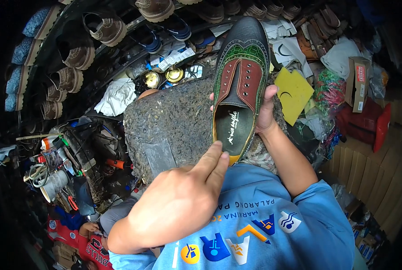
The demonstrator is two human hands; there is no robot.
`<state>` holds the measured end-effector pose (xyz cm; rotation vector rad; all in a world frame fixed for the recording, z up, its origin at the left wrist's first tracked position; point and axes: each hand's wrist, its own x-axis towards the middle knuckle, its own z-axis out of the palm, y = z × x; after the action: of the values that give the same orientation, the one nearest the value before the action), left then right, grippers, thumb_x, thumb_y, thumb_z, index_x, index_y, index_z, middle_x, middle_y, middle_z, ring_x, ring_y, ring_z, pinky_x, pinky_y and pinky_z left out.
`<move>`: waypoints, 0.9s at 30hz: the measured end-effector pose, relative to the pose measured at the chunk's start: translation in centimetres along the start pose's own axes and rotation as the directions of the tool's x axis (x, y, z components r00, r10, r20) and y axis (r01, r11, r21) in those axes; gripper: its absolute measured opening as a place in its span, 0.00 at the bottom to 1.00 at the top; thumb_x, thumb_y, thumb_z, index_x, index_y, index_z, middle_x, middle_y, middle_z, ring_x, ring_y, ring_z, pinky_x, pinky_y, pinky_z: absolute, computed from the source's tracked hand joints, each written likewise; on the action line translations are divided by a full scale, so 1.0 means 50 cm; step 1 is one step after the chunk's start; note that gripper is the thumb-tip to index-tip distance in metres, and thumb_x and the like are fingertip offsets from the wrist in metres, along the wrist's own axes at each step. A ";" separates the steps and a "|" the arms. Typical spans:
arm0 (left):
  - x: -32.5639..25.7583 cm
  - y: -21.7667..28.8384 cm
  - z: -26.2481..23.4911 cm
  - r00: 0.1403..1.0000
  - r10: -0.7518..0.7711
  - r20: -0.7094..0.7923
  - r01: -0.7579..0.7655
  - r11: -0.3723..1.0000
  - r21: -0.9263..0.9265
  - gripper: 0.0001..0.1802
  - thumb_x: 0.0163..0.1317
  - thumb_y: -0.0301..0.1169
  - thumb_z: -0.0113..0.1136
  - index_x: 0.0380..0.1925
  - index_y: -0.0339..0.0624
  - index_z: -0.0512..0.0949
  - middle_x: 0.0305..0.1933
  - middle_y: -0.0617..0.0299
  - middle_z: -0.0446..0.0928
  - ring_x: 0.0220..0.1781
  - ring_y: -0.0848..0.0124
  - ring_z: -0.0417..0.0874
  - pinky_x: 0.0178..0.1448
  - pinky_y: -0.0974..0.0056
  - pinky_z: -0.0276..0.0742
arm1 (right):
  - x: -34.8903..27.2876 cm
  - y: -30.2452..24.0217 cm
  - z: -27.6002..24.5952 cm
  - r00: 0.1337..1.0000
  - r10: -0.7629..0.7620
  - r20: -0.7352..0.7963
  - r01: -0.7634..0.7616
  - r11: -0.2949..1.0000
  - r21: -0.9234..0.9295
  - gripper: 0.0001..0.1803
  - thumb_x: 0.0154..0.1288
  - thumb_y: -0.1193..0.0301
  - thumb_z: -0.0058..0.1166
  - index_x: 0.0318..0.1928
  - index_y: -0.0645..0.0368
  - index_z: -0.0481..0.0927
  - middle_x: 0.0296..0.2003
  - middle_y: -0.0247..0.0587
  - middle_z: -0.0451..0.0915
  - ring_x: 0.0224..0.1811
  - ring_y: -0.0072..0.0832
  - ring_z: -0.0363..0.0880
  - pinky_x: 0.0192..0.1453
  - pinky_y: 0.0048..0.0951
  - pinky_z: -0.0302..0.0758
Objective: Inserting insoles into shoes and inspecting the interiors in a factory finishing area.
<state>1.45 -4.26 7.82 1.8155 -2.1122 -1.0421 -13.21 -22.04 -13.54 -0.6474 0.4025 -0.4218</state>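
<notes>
A dress shoe (244,85) with a black toe, green reptile-patterned trim, brown-red eyelet panels and no laces is held up with its toe pointing away. My right hand (267,110) wraps around its right side, with the thumb along the upper and fingertips showing at the left edge. Two straight fingers of my left hand (178,193) lie at the heel end of the shoe's opening, by the dark insole (233,130). The other fingers of that hand are hidden beneath it. Yellow lining shows at the heel. Behind the shoe sits a rough dark stone-like block (165,117).
Brown shoes (70,47) line curved racks at the upper left. Two brass-coloured tins (174,75) and crumpled white paper (116,96) lie behind the block. Tools (59,157) crowd the left. Yellow sheet (294,94) and a cardboard box (357,84) are right. A person in red (91,247) sits lower left.
</notes>
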 end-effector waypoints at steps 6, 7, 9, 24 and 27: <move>0.076 -0.007 0.095 0.980 -0.193 0.047 0.182 0.968 0.173 0.33 0.61 0.26 0.55 0.67 0.20 0.70 0.74 0.26 0.65 0.29 0.48 0.89 0.37 0.52 0.88 | 0.003 0.008 0.002 1.000 -0.024 0.007 0.024 1.000 -0.005 0.73 0.45 0.14 0.47 0.79 0.56 0.58 0.64 0.57 0.76 0.63 0.50 0.81 0.65 0.57 0.83; 0.080 -0.012 0.111 0.983 -0.180 0.047 0.168 0.967 0.193 0.32 0.61 0.25 0.53 0.66 0.19 0.70 0.73 0.24 0.66 0.30 0.47 0.90 0.37 0.51 0.88 | 0.002 0.010 0.002 0.999 -0.033 -0.003 0.033 0.999 -0.021 0.73 0.45 0.14 0.48 0.79 0.57 0.58 0.64 0.56 0.77 0.63 0.49 0.81 0.65 0.55 0.83; 0.086 -0.019 0.129 0.984 -0.173 0.041 0.161 0.967 0.199 0.32 0.61 0.25 0.54 0.66 0.19 0.70 0.73 0.24 0.66 0.31 0.47 0.90 0.38 0.50 0.88 | 0.000 0.009 0.008 1.000 -0.026 -0.010 0.025 0.999 -0.025 0.73 0.44 0.14 0.48 0.78 0.57 0.59 0.64 0.55 0.77 0.63 0.48 0.82 0.66 0.54 0.83; 0.089 -0.019 0.081 0.985 -0.172 0.008 0.164 0.950 0.266 0.29 0.59 0.25 0.58 0.61 0.22 0.76 0.68 0.32 0.74 0.32 0.50 0.90 0.38 0.54 0.88 | 0.009 0.018 -0.006 0.999 -0.013 -0.035 0.014 1.000 0.003 0.72 0.46 0.13 0.47 0.79 0.56 0.58 0.65 0.54 0.77 0.64 0.48 0.81 0.66 0.52 0.83; 0.044 0.006 0.026 0.982 -0.138 -0.126 0.146 0.988 0.056 0.24 0.58 0.24 0.62 0.56 0.28 0.80 0.65 0.40 0.79 0.34 0.52 0.90 0.39 0.57 0.88 | 0.001 0.008 0.000 0.999 -0.038 -0.020 0.038 0.999 -0.014 0.73 0.44 0.13 0.49 0.78 0.55 0.59 0.64 0.58 0.77 0.62 0.49 0.82 0.64 0.54 0.84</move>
<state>-0.04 -5.77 6.35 2.0315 -1.9934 -0.8760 -13.07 -21.78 -13.79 -0.6655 0.4130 -0.4623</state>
